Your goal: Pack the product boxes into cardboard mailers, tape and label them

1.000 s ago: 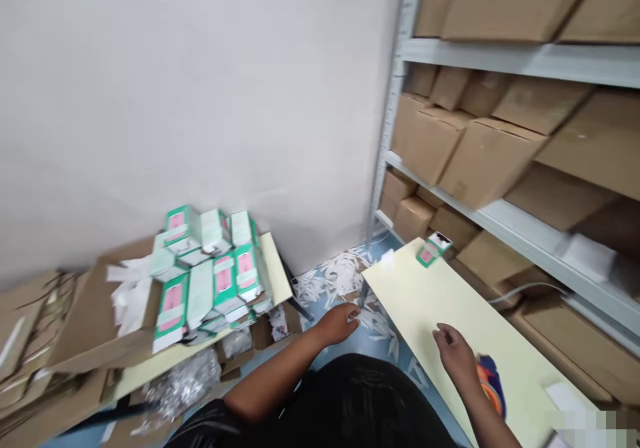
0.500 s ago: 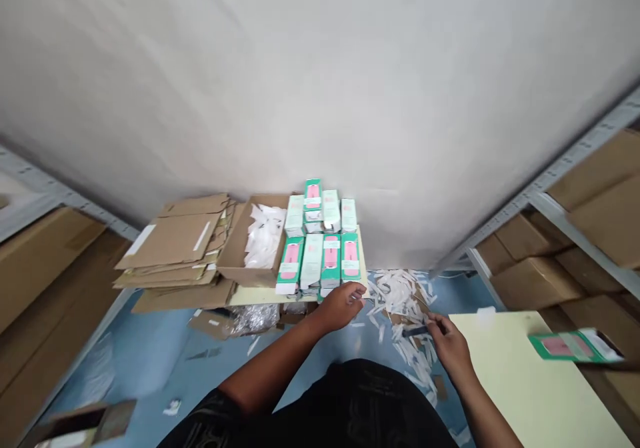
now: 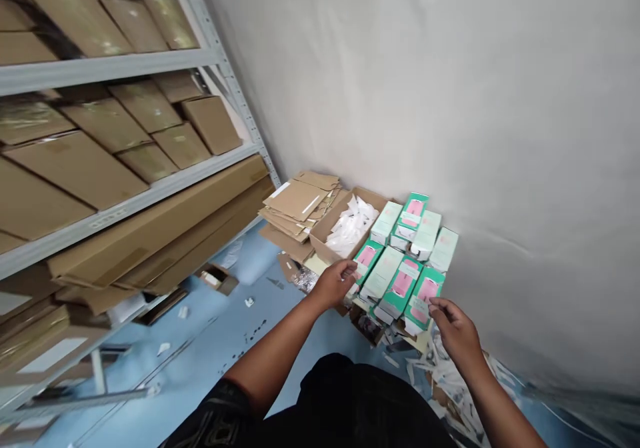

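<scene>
My left hand (image 3: 334, 284) is over the front left corner of a green box with a pink panel (image 3: 367, 256). Its fingers are loosely curled with a gap to the thumb, and nothing shows between them. At the right end of the front row, my right hand (image 3: 454, 331) has thumb and forefinger closed beside another green-and-pink box (image 3: 424, 296); whatever they may hold is hidden. Between these two boxes lie a pale green box (image 3: 385, 271) and a third green-and-pink box (image 3: 401, 285). Behind them stands a second row of similar boxes (image 3: 427, 235).
Left of the rows are an open carton (image 3: 324, 240) of white pieces (image 3: 353, 225) and stacked flat cardboard (image 3: 299, 199). A shelf rack (image 3: 195, 178) full of brown cartons fills the left side. White scraps (image 3: 465, 385) litter the floor at lower right, beside the wall (image 3: 400, 88).
The view has swung left, bringing the shelf rack in. My right hand has moved from above the scraps to the boxes, and its dark strip-like object no longer shows. My left hand is now farther left along the row.
</scene>
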